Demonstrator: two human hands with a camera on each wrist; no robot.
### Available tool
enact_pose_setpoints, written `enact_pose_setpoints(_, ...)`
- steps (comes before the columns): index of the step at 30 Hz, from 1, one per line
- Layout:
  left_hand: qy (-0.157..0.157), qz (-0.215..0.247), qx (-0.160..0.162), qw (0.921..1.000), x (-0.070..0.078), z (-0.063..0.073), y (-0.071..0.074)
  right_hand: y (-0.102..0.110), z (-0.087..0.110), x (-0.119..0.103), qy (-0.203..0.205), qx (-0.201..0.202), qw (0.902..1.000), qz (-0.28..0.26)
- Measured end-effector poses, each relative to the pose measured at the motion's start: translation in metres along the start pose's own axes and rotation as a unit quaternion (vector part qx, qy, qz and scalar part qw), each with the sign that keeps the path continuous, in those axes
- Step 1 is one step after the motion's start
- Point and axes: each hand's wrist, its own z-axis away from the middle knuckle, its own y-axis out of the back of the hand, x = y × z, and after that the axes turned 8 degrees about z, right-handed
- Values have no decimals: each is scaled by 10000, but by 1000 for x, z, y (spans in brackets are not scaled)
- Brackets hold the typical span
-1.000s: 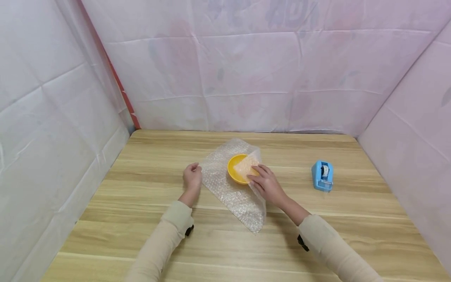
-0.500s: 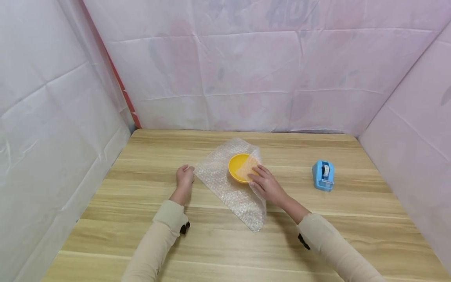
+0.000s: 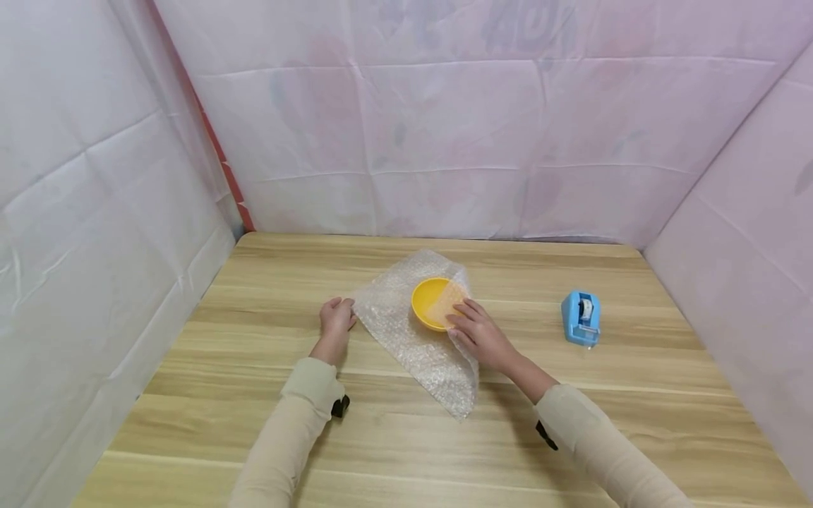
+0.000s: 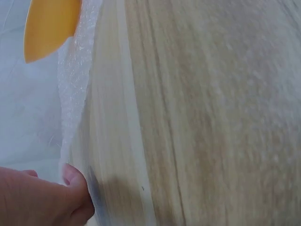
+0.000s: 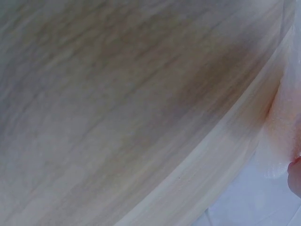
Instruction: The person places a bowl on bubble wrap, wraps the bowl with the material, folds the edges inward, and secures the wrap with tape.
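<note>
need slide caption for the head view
Left hand pinches a corner of bubble wrap; right hand presses its folded flap over a yellow bowl, with a blue tape dispenser to the right.

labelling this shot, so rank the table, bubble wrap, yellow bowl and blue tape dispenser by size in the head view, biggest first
1. Table
2. Bubble wrap
3. Yellow bowl, partly covered by the wrap
4. Blue tape dispenser, a little smaller than the bowl

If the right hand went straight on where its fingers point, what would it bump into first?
Most likely the bubble wrap folded over the yellow bowl: the right hand seems to be touching it. The bowl would probably come next, but depth is hard to judge there.
</note>
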Motion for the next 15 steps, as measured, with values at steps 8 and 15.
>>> enact_pose_setpoints(8,-239,-214,-453,9985,-4,-3,-6,1,-2,2,20,12,10000,45)
enact_pose_setpoints(15,-575,-603,-597,9947,-13,-2,-14,-1,-2,1,64,19,9998,173)
